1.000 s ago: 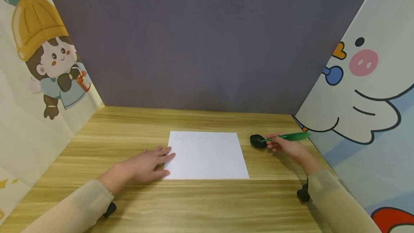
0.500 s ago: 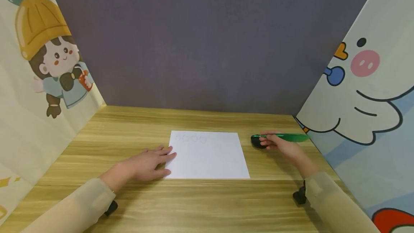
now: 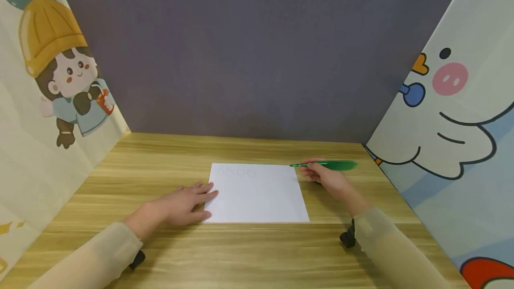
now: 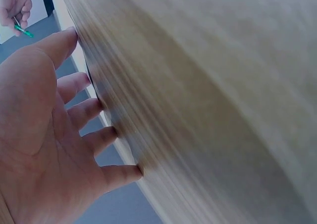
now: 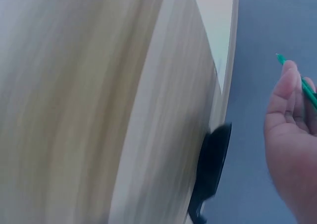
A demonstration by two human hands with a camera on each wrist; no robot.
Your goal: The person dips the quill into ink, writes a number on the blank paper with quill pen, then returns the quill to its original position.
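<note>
A white sheet of paper (image 3: 261, 197) lies on the table, with a row of faint round marks (image 3: 240, 172) near its top left edge. My left hand (image 3: 180, 205) rests flat with spread fingertips on the sheet's left edge. Between the fingers and thumb of my right hand (image 3: 323, 176) is a green feather pen (image 3: 339, 165), held nearly level. Its tip hovers by the paper's top right corner, above the table. A small black dish (image 5: 213, 162) stands on the table below the right hand; in the head view that hand hides most of it.
The wood-patterned table (image 3: 241, 253) ends at a dark grey panel (image 3: 257, 57) at the back. Cartoon-printed walls (image 3: 462, 146) close in both sides. A small black device sits at each wrist.
My right hand has lifted the feather pen from the black dish and carried it left to the paper's top right corner. The left hand stays in place.
</note>
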